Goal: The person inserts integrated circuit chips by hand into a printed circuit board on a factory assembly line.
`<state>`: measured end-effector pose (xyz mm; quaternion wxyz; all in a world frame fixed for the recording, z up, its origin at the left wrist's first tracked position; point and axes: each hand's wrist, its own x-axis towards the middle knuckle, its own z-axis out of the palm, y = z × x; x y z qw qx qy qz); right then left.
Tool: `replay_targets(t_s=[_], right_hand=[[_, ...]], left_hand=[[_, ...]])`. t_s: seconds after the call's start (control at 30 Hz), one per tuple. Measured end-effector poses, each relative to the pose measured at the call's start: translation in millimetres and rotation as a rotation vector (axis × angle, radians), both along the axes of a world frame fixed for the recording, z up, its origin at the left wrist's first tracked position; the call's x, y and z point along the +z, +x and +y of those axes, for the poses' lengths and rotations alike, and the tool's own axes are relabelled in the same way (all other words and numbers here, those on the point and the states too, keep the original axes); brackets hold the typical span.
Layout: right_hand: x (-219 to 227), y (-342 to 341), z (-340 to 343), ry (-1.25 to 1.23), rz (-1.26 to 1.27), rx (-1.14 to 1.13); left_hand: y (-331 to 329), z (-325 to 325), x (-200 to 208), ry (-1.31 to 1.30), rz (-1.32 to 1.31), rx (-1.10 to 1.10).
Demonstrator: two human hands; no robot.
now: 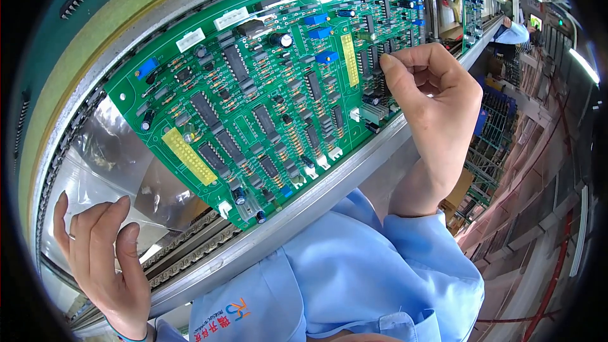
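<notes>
A long green circuit board (247, 114) lies on the rails of a conveyor line, crowded with black chips, resistors and capacitors. Over its right part is my right hand (437, 92), thumb and forefinger pinched together beside a row of black chips (363, 63); anything between those fingertips is hidden. A yellow connector strip (349, 60) stands just left of the pinch. My left hand (104, 259) is raised off the board's lower left end, fingers loosely bent and apart, holding nothing. Another yellow connector strip (190, 156) is the board part nearest to it.
A metal rail (342, 180) with a chain (196, 234) runs along the near side. Clear plastic film (107, 145) shows below the board's left end. Another green board (472, 16) is farther along the line, near a co-worker's blue sleeve (512, 33). Racks (497, 133) stand at the right.
</notes>
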<state>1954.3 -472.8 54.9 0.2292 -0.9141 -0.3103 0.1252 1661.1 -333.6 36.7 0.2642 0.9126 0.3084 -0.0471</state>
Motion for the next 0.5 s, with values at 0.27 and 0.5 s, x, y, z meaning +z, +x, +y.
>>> replay_targets(t_s=[0.27, 0.5], right_hand=[[2.5, -0.9, 1.1, -0.022, 0.005, -0.012], [6.4, -7.3, 7.6, -0.037, 0.073, -0.043]], left_hand=[[6.5, 0.3, -4.1, -0.037, -0.009, 0.018], [5.5, 3.5, 2.5, -0.080, -0.007, 0.044]])
